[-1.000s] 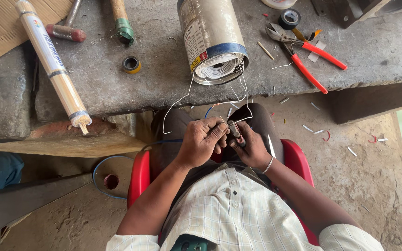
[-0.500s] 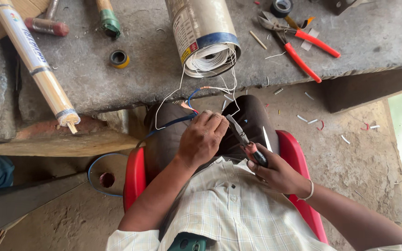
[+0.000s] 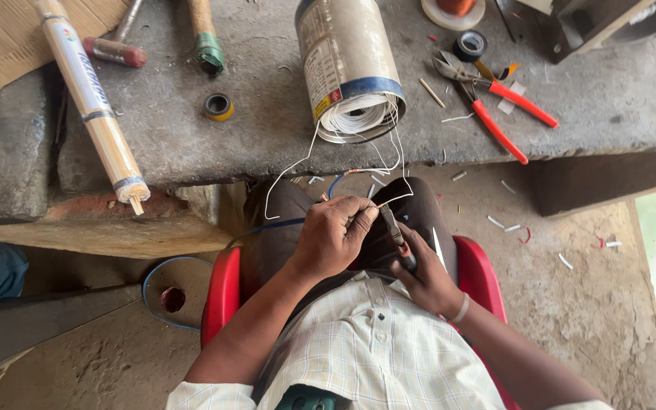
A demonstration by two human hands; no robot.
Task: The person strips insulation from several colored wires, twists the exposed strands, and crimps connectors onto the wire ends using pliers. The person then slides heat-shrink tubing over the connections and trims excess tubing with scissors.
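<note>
I sit on a red plastic chair [image 3: 223, 292] at a grey stone bench [image 3: 191, 144]. My left hand [image 3: 331, 237] is closed around a bunch of thin wires [image 3: 343, 199], white and blue, over my lap. My right hand [image 3: 428, 275] grips a small dark hand tool [image 3: 393, 232], whose tip points up at the wires by my left fingers. Several white wire ends run up from my left hand to a tin can [image 3: 347, 64] lying on the bench, its open mouth packed with white wire.
Red-handled pliers [image 3: 504, 115], a black tape roll [image 3: 469, 44] and a yellow tape roll [image 3: 219, 106] lie on the bench. A long wrapped tube [image 3: 93, 102] juts over its edge at left. Wire offcuts litter the floor at right. A blue wire loop [image 3: 153, 287] hangs at left.
My right hand first pulled back from the left hand toward my body with the tool. It has since come part of the way back, and the tool tip is near my left fingers again.
</note>
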